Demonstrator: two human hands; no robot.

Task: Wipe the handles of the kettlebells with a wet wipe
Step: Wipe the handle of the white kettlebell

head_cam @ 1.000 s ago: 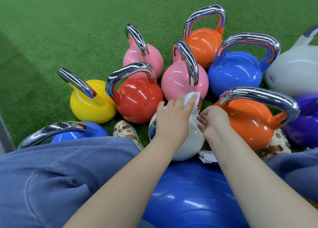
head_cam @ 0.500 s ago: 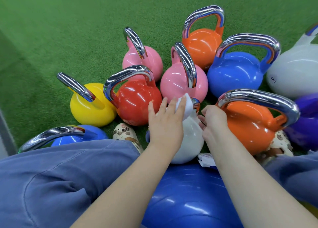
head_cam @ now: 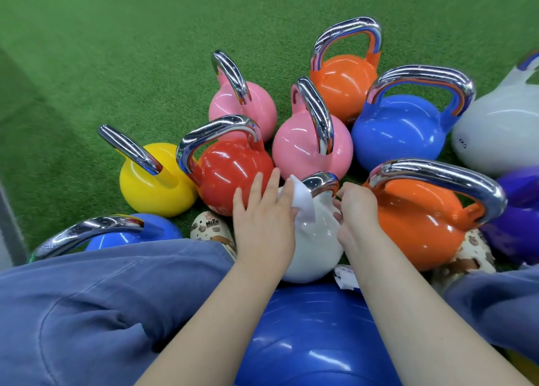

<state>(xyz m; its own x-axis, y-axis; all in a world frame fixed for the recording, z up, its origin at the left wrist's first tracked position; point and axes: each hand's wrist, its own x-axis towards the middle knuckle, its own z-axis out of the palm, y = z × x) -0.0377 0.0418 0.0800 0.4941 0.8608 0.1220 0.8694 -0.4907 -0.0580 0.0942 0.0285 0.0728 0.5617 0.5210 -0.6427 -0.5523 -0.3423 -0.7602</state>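
- White kettlebell (head_cam: 313, 239) stands on green turf (head_cam: 116, 50), close in front of the person, between red kettlebell (head_cam: 233, 172) and near orange kettlebell (head_cam: 420, 225).
- Its chrome handle (head_cam: 322, 181) shows between the two hands.
- Left hand (head_cam: 262, 219) holds wipe (head_cam: 303, 204) against the handle's left side; index and middle fingers stretched out and apart, thumb side tucked under the wipe.
- Right hand (head_cam: 357, 207) on the handle's right leg and the bell's shoulder, fingers curled in; whether they close round it, cannot tell.
- Behind: yellow kettlebell (head_cam: 154, 181), two pink ones (head_cam: 248, 105) (head_cam: 303, 149), blue kettlebell (head_cam: 399, 132), far orange one (head_cam: 341, 79).
- Blue ball (head_cam: 315, 336) between the knees; patterned shoe (head_cam: 210, 228) just left of the white kettlebell.
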